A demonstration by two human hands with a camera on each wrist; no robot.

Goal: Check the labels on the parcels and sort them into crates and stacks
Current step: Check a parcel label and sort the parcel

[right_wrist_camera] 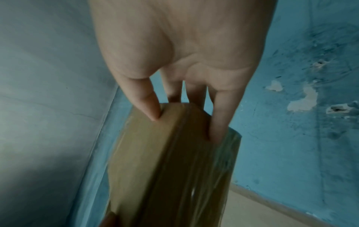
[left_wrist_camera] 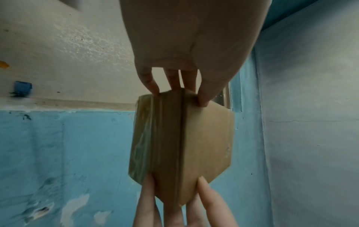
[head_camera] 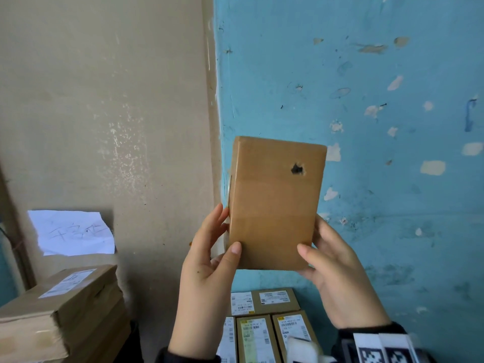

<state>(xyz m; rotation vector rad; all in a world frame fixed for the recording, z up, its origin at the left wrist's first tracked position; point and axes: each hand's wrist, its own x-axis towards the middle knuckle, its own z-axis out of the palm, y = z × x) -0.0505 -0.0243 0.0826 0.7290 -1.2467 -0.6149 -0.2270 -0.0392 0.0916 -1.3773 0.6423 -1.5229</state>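
left hand (head_camera: 207, 260) and right hand (head_camera: 337, 273): both bare, no gloves, rings or watch visible; nails short and unpainted. dark sleeve cuffs (head_camera: 366, 334) close at each wrist, the left cuff (head_camera: 188, 358) only partly in view at the frame's lower edge. just below the right cuff, a wrist-mounted block (head_camera: 379, 348) carries white panels printed with black square fiducial markers; a blurred white piece (head_camera: 301, 348) lies beside that block, toward the left cuff.
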